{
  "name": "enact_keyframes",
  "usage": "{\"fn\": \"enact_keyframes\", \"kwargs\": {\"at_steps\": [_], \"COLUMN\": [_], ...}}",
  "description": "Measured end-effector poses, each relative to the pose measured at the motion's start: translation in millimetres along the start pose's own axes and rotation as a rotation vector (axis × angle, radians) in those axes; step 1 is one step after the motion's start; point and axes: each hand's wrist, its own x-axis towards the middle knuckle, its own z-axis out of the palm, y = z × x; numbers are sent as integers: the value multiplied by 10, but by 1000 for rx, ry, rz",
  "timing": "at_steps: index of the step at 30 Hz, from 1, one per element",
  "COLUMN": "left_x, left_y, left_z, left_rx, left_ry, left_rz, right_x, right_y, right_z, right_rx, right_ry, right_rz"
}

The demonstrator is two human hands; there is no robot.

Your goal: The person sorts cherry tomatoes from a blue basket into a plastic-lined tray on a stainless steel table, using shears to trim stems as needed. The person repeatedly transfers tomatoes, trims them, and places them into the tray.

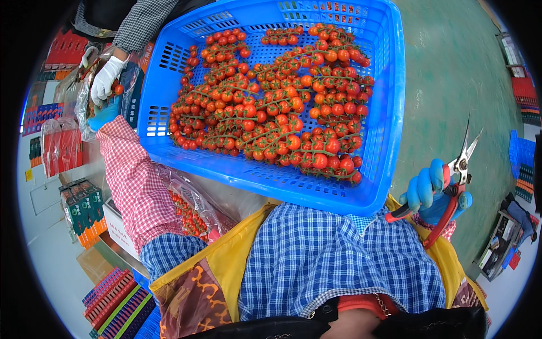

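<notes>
A blue plastic crate (pixel 271 180) holds many red cherry tomatoes on the vine (pixel 271 114), some bunches overlapping. My right hand (pixel 432 195), in a blue glove, grips red-handled pruning snips (pixel 459 169) to the right of the crate. The blades point up and stand apart. My left hand (pixel 106 114), also blue-gloved, reaches out past the crate's left side. It is by a clear plastic bag (pixel 84 123) and close below a co-worker's white-gloved hand (pixel 108 80). Some tomatoes (pixel 117 89) show at that white glove. The left fingers are partly hidden, so I cannot tell whether they hold anything.
Beneath my left arm, clear plastic packaging with tomatoes (pixel 188 214) lies on a metal table (pixel 237 197). A white box (pixel 120 229) stands beside it. Printed cartons (pixel 84 207) and stacked colored boxes (pixel 118 301) are at the left. Green floor (pixel 444 72) extends at the right.
</notes>
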Motion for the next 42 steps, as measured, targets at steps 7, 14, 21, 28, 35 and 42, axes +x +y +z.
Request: {"fn": "enact_keyframes", "kwargs": {"at_steps": [7, 14, 21, 28, 35, 42], "left_x": [-910, -3465, -3933, -3224, -3537, -4318], "left_y": [61, -894, -1343, -1268, -1229, -1442], "left_z": [1016, 2323, 2490, 2191, 2405, 2580], "left_rx": [487, 625, 1151, 963, 798, 958], "left_ry": [5, -1634, -1771, -1877, -1693, -1679], "left_rz": [584, 10, 619, 515, 409, 237], "right_x": [-48, -21, -107, -190, -151, -121], "right_y": [-27, -97, -146, -108, -72, -94], "right_z": [-65, -5, -22, -148, -144, -44], "right_rx": [-5, -32, -36, -16, 2, -77], "right_ry": [4, -17, -52, 8, 28, -4], "right_rz": [-53, -36, -82, -103, -72, -78]}}
